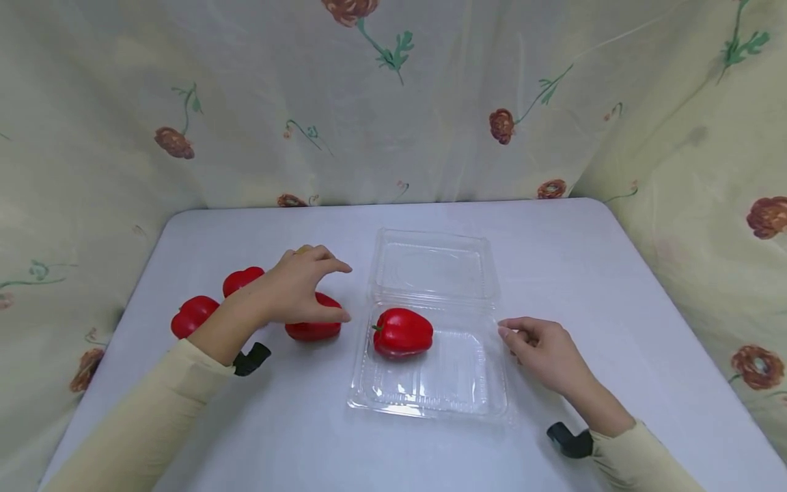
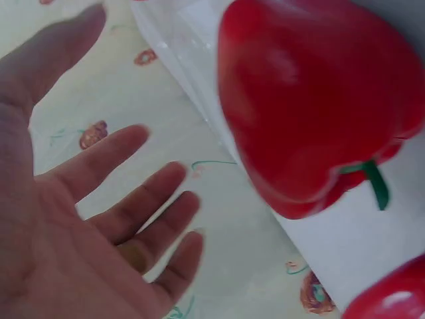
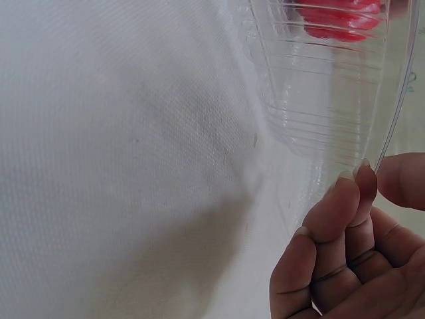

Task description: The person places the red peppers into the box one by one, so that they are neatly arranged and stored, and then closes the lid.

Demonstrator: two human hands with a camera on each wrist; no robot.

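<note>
A clear plastic clamshell container (image 1: 430, 369) lies on the table with its lid (image 1: 433, 266) folded back. One red bell pepper (image 1: 402, 333) with a green stem lies on its side in the left part of the base. My left hand (image 1: 298, 287), thumb and fingers spread, hovers by a second red bell pepper (image 1: 315, 331) left of the container; in the left wrist view that pepper (image 2: 312, 100) is apart from the fingers (image 2: 163, 193). On the container's right side, my right hand (image 1: 544, 352) pinches the rim (image 3: 396, 123) between thumb and fingertips.
Two more red bell peppers, one nearer (image 1: 193, 316) and one farther (image 1: 242, 280), lie at the left, partly behind the left forearm. The white table (image 1: 553, 260) has rounded far corners. A flowered curtain (image 1: 430, 102) hangs behind it and along the sides.
</note>
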